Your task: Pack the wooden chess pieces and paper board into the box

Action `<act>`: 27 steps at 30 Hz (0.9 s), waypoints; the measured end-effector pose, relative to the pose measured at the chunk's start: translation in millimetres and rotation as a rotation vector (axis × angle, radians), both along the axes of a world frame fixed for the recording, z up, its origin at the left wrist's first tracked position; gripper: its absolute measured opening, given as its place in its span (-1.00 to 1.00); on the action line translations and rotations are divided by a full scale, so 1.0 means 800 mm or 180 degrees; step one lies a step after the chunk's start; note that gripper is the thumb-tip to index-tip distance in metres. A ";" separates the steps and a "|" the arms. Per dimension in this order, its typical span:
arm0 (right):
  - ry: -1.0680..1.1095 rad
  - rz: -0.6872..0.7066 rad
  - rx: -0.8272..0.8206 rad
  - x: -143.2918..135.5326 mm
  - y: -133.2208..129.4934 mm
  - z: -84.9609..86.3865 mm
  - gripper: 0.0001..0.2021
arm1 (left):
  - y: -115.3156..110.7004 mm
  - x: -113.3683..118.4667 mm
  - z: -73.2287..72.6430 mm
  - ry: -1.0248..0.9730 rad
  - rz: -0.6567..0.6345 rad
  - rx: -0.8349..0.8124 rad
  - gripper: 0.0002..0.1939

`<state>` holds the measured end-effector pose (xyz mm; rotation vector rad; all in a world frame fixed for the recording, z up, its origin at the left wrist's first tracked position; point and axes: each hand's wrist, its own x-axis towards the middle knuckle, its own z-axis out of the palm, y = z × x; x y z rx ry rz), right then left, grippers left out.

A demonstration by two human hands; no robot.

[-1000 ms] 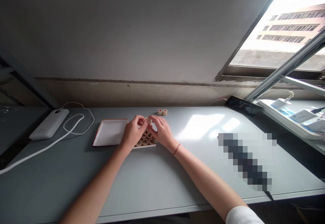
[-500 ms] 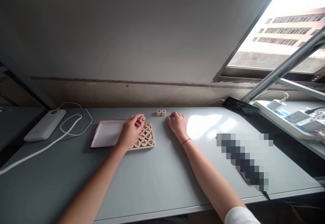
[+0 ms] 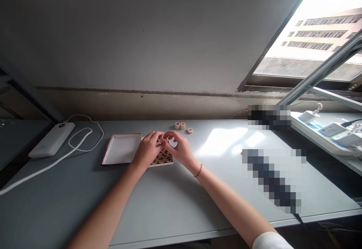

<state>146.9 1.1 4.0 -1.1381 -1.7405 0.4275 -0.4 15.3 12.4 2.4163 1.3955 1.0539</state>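
A shallow box (image 3: pixel 160 165) of round wooden pieces with black and red characters lies on the grey table, partly hidden by both hands. Over its back left part, my left hand (image 3: pixel 147 148) has its fingers closed at a wooden piece (image 3: pixel 164 138). From the right, my right hand (image 3: pixel 180 147) curls its thumb and fingers around the same spot, touching the piece. Behind the hands stand two short stacks of pieces (image 3: pixel 180 126), and a single piece (image 3: pixel 190 131) with a red character lies to their right.
The open lid (image 3: pixel 122 149) adjoins the box on its left. A white power bank (image 3: pixel 52 139) with a looping cable (image 3: pixel 56 163) lies at far left. Blurred dark objects and a power strip (image 3: pixel 325 130) are on the right.
My right hand has moved left from beside the stacks to the box, and a single piece now shows where it was. My left hand has shifted slightly right over the box.
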 end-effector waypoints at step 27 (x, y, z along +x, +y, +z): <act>-0.0951 -0.1469 -0.0516 0.130 0.083 -0.061 -0.87 | 0.008 -0.007 -0.013 -0.0089 0.0135 0.0042 -0.75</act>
